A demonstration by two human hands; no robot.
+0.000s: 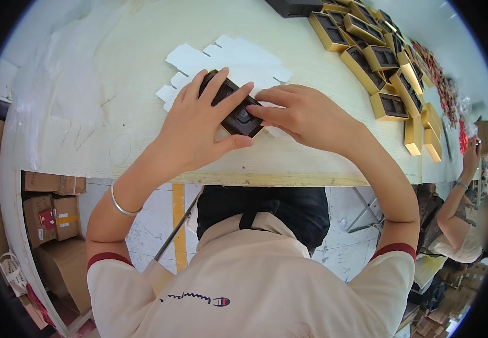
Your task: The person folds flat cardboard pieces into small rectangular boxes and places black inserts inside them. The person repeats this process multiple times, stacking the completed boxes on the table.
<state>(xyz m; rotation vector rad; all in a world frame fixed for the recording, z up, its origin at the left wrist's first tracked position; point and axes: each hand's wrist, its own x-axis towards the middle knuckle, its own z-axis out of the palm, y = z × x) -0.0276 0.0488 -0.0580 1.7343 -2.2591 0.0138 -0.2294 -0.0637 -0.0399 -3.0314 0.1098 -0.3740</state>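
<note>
A small gold-edged box with a black moulded insert (238, 124) lies slantwise on the table in front of me. My left hand (192, 125) grips it, with the fingers spread across its top and the thumb along its near side. From the right, my right hand (315, 115) closes its fingers on the box's right end and presses on the black insert. My fingers hide much of the box. Under and behind it lies a flat white cardboard blank (244, 55) with cut flaps.
Several gold boxes with black inserts (362, 67) are heaped at the far right. A black object (294, 7) sits at the back edge. Clear plastic sheeting (58, 84) covers the table's left part. Cartons (58, 270) stand below at left. Another person's arm (455, 197) shows at right.
</note>
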